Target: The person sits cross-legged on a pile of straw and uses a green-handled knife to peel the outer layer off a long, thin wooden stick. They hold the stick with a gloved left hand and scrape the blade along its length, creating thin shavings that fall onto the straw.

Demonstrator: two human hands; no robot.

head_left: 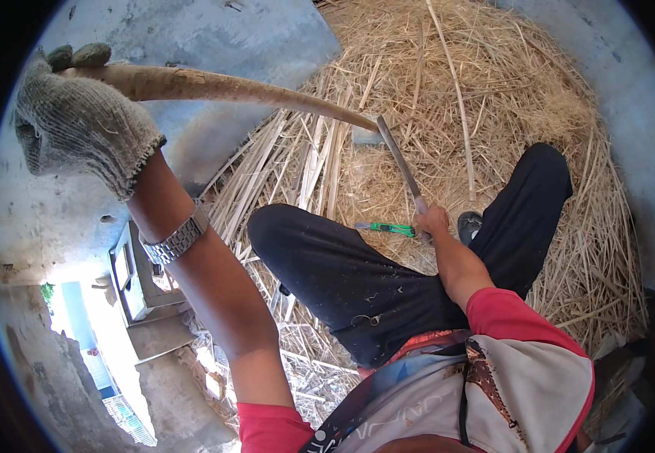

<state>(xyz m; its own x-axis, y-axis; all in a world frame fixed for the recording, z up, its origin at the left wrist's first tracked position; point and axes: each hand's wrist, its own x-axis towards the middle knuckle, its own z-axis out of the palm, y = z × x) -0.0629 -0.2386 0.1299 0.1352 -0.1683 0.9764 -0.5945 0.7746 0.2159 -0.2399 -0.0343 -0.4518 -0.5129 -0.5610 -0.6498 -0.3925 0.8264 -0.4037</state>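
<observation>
In the upper left of the frame, the gloved left hand (78, 124) is curling its fingers around the thick end of a long tan pole (222, 87), which is slanting toward the upper centre. Right of centre, the bare right hand (432, 220) is clenching a long-bladed knife (398, 157), its tip appearing at the pole's far end, while a green cutter (392, 228) is lying beside these knuckles, above pale shavings (509, 106).
</observation>
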